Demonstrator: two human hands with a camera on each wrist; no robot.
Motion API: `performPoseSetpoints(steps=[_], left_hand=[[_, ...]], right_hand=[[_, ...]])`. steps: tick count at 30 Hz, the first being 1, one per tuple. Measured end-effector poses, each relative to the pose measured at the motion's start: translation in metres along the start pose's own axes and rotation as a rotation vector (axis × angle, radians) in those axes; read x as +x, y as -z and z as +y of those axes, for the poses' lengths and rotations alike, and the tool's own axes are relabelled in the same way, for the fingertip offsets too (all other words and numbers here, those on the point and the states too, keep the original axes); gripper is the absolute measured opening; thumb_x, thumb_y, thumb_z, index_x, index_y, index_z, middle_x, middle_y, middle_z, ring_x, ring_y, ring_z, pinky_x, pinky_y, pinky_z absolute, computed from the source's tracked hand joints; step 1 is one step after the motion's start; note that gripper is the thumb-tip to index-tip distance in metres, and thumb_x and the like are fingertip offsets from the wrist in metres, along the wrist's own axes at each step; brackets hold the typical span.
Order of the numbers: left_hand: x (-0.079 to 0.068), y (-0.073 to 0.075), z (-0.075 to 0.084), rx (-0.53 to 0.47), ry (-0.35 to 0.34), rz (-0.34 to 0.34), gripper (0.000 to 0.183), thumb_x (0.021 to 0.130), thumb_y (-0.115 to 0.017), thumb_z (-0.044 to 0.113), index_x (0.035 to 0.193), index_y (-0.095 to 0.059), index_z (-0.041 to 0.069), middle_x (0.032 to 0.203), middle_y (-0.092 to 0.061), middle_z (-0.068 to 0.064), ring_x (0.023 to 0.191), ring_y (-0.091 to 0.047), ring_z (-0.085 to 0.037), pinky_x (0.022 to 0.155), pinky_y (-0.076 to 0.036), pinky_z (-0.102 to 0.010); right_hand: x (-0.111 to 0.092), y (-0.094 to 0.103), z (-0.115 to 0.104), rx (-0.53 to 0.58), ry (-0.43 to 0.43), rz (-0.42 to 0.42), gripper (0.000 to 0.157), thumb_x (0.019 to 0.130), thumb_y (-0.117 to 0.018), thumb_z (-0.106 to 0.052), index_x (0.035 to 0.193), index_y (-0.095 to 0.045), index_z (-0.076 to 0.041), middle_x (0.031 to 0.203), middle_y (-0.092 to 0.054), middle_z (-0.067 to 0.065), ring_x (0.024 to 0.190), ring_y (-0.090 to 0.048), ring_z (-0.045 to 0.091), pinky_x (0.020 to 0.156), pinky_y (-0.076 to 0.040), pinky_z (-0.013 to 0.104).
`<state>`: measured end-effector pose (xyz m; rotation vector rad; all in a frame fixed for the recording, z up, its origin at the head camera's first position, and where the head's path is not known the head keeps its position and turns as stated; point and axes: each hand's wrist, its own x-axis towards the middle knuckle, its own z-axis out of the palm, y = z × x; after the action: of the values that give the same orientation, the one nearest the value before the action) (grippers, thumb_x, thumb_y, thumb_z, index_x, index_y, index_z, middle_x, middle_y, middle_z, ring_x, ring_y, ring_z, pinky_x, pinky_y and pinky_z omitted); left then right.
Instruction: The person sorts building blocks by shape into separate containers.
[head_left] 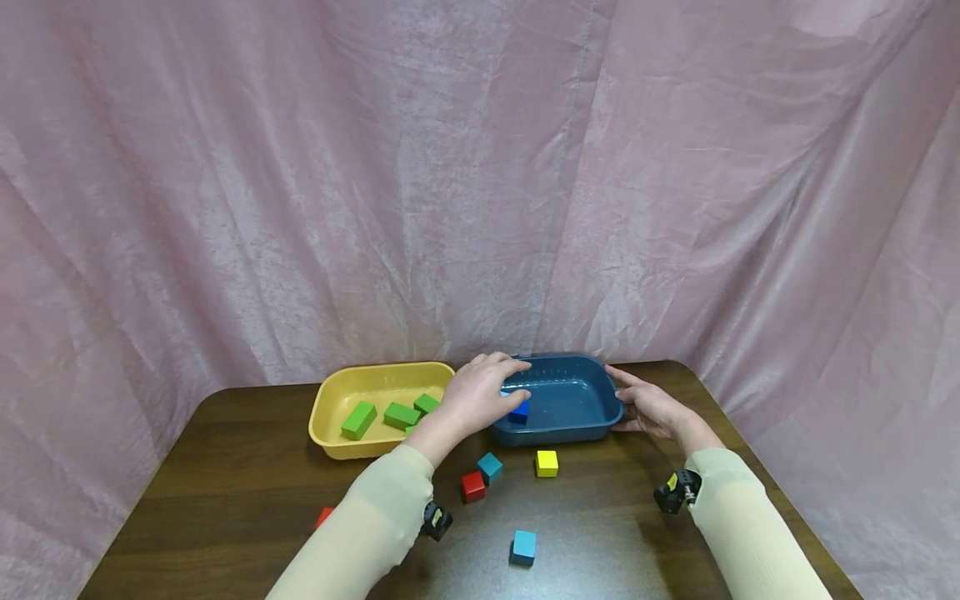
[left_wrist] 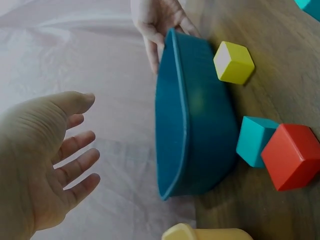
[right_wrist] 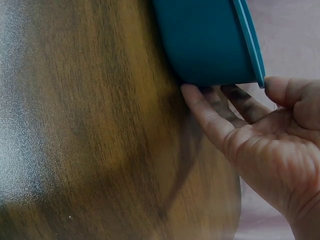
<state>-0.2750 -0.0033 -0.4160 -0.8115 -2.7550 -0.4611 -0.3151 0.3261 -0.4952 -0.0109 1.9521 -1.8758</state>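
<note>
From my distance I'm judging the loading of two trays to be partly done, and I'm taking the oblong deep-blue plastic-looking tray as my landmark. It is sitting on the dark wood-grain table, with at least one glossy blue block lying inside its left end; I'm not making out more there, because my left hand is covering part of it. That hand is hovering above the tray's left end, thumb and fingers spread apart, gripping nothing I can see. My right hand is touching the tray's outer right end with fingers extended, bracing rather than wrapping round it. Left of the tray, an oblong yellow plastic-looking tray is holding several green rectangular blocks, so I'm counting those as placed. What is left, by my reckoning, is lying loose in front of the blue tray: a yellow cube near its front wall, a teal cube and a red cube close together off its front left corner, a light-blue cube farther out, and a second red piece well to its left, partly hidden by a pale sleeve.
</note>
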Motion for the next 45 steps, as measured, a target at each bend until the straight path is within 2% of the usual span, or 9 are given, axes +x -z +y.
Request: performPoseSetpoints(steps=[7,12,17,23,27,36,45], left_hand=[[-0.01,0.017,0.007,-0.03,-0.069,0.021,0.047,0.086,-0.056,0.052,0.129,-0.054,0.034,0.124,-0.052,0.009,0.113,-0.046,-0.013,0.093,-0.04,-0.035],[-0.021,0.028,0.009,-0.074,-0.108,0.041,0.047,0.087,-0.056,0.051,0.129,-0.055,0.032,0.124,-0.053,0.008,0.112,-0.046,-0.013,0.091,-0.042,-0.035],[-0.033,0.035,0.007,-0.091,-0.133,0.058,0.049,0.086,-0.056,0.053,0.129,-0.055,0.031,0.124,-0.053,0.009,0.111,-0.047,-0.013,0.089,-0.044,-0.034],[-0.049,0.04,0.005,-0.113,-0.155,0.059,0.047,0.086,-0.055,0.054,0.13,-0.052,0.035,0.126,-0.052,0.01,0.111,-0.047,-0.013,0.085,-0.046,-0.034],[-0.06,0.041,0.005,-0.14,-0.175,0.06,0.046,0.086,-0.059,0.049,0.13,-0.052,0.036,0.124,-0.052,0.011,0.108,-0.048,-0.011,0.082,-0.047,-0.031],[-0.084,0.033,0.005,-0.165,-0.22,0.027,0.045,0.086,-0.06,0.048,0.129,-0.052,0.037,0.121,-0.053,0.013,0.109,-0.048,-0.009,0.085,-0.045,-0.032],[-0.108,0.021,0.003,-0.211,-0.223,-0.009,0.043,0.086,-0.056,0.053,0.127,-0.054,0.037,0.12,-0.052,0.018,0.109,-0.048,-0.007,0.087,-0.044,-0.032]], right_hand=[[0.001,-0.002,-0.002,0.017,-0.009,0.013,0.058,0.098,-0.029,-0.007,0.15,-0.014,-0.029,0.148,-0.016,0.023,0.127,-0.031,0.045,0.092,-0.034,0.063],[0.0,-0.003,-0.002,0.02,0.003,-0.01,0.058,0.098,-0.029,-0.006,0.15,-0.013,-0.028,0.148,-0.015,0.024,0.127,-0.03,0.046,0.092,-0.033,0.063],[0.001,-0.004,-0.002,0.006,0.023,-0.02,0.058,0.098,-0.029,-0.007,0.15,-0.012,-0.026,0.146,-0.018,0.027,0.126,-0.031,0.047,0.09,-0.036,0.062],[0.002,-0.001,-0.002,-0.005,0.031,-0.032,0.057,0.099,-0.029,-0.008,0.15,-0.011,-0.026,0.144,-0.02,0.028,0.125,-0.034,0.047,0.09,-0.038,0.06],[0.001,0.001,-0.002,0.0,0.021,-0.03,0.057,0.099,-0.03,-0.009,0.15,-0.011,-0.026,0.143,-0.023,0.028,0.122,-0.038,0.045,0.089,-0.039,0.059],[0.001,0.004,-0.003,0.039,0.0,-0.051,0.06,0.099,-0.035,-0.009,0.15,-0.011,-0.028,0.136,-0.033,0.031,0.115,-0.047,0.044,0.089,-0.039,0.059],[0.0,0.007,-0.002,0.036,0.037,-0.108,0.057,0.101,-0.033,-0.012,0.15,-0.008,-0.025,0.138,-0.03,0.032,0.116,-0.045,0.045,0.089,-0.038,0.061]])
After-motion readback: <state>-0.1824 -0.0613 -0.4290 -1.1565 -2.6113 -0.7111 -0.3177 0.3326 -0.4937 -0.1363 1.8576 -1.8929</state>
